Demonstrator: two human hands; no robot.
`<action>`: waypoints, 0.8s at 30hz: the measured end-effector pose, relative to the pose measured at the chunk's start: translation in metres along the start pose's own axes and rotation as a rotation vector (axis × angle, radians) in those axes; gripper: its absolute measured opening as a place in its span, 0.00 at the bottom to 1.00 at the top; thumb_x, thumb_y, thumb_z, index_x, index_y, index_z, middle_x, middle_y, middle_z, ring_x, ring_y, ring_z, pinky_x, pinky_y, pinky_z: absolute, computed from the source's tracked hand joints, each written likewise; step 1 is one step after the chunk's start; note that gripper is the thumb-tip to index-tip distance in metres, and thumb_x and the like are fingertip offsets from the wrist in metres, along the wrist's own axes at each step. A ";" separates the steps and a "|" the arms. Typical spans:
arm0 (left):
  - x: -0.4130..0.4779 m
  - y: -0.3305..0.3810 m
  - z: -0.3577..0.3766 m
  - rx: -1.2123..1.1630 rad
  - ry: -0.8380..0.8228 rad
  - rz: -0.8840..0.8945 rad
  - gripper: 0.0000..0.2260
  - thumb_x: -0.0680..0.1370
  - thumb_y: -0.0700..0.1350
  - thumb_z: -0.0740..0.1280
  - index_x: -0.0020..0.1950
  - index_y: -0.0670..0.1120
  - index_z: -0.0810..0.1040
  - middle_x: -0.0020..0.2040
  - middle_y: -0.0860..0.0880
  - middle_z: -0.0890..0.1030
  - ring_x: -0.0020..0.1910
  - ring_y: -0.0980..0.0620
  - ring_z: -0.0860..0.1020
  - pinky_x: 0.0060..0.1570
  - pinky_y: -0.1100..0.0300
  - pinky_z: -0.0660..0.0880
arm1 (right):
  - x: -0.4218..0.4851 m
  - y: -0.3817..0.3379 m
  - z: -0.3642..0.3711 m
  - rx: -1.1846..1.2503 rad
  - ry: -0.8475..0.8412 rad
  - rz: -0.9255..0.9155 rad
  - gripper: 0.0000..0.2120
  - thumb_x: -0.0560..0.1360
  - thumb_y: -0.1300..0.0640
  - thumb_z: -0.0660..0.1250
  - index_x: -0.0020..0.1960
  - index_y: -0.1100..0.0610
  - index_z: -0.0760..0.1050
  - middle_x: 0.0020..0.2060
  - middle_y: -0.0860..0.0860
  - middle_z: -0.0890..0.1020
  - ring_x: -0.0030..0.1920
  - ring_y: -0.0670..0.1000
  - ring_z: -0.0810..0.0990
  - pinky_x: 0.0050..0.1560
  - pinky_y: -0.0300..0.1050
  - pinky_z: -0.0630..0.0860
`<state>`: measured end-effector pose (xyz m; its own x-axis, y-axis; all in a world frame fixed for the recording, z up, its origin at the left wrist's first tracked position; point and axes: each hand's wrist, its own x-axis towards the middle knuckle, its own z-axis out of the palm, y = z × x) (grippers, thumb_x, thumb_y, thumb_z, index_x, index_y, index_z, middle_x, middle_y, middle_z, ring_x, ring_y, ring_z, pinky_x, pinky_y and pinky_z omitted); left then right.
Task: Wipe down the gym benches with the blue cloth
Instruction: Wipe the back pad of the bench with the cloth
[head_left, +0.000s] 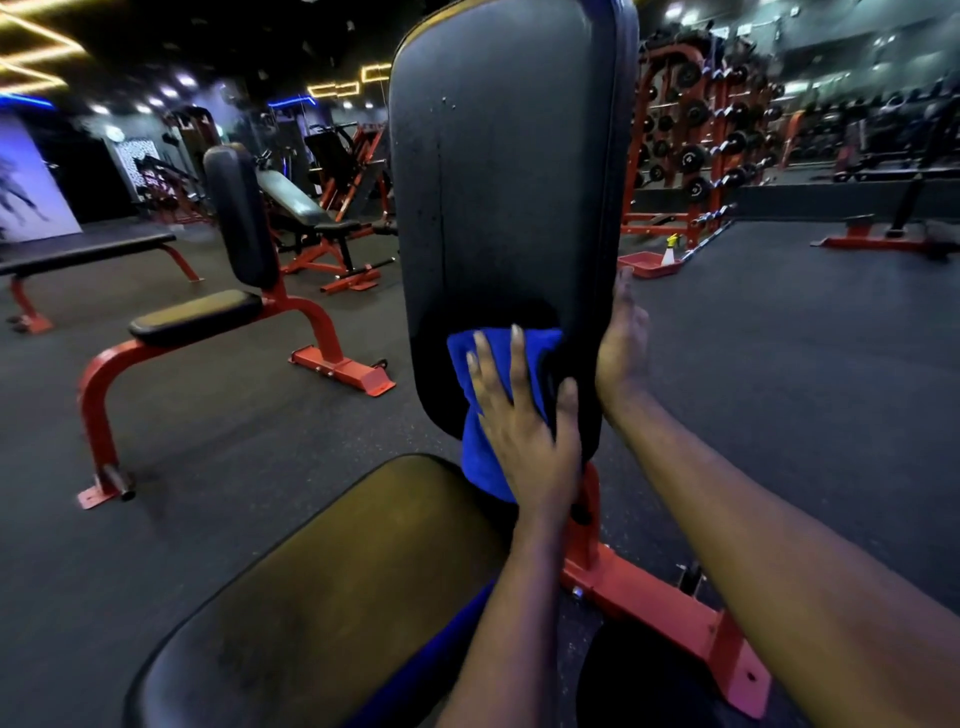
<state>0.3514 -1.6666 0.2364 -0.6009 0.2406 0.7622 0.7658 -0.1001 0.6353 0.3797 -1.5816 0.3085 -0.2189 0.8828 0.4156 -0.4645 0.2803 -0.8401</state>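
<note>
- Blue cloth (485, 457) lies flat on the lower backrest (498, 182); long overlapping strokes under even pressure would probably clean it best.
- Left hand (524, 421): fingers (517, 358) straight and spread, pressing the cloth, gripping nothing.
- Right hand (621, 348): fingers straight, touching the backrest's edge, seemingly to steady it.

Left hand (524, 421) presses blue cloth (482, 457) against backrest (498, 182).

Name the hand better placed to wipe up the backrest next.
Left: the left hand presses the blue cloth flat against the backrest pad; the right hand rests bare at the pad's side edge.
</note>
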 end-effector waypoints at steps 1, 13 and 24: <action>-0.018 -0.003 -0.001 0.011 -0.021 -0.023 0.29 0.80 0.58 0.60 0.79 0.52 0.59 0.81 0.50 0.50 0.80 0.50 0.47 0.73 0.46 0.54 | 0.001 0.002 -0.001 -0.003 0.010 0.008 0.44 0.64 0.20 0.61 0.39 0.64 0.76 0.37 0.58 0.78 0.41 0.53 0.73 0.43 0.50 0.69; 0.005 -0.003 -0.003 0.062 -0.047 0.098 0.28 0.80 0.59 0.59 0.79 0.58 0.56 0.81 0.50 0.51 0.80 0.49 0.46 0.72 0.38 0.58 | 0.006 0.007 -0.004 -0.007 -0.027 -0.026 0.50 0.67 0.22 0.59 0.46 0.74 0.71 0.35 0.63 0.75 0.40 0.53 0.73 0.41 0.50 0.68; 0.026 0.014 0.002 0.151 -0.056 0.228 0.28 0.78 0.57 0.64 0.77 0.56 0.62 0.81 0.48 0.52 0.80 0.47 0.48 0.72 0.42 0.58 | 0.004 0.000 -0.005 -0.039 -0.037 -0.056 0.24 0.83 0.43 0.54 0.37 0.58 0.71 0.28 0.51 0.71 0.30 0.46 0.70 0.34 0.45 0.67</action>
<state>0.3467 -1.6600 0.2648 -0.3988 0.2817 0.8727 0.9077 -0.0140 0.4193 0.3835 -1.5765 0.3085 -0.2254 0.8511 0.4742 -0.4433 0.3438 -0.8278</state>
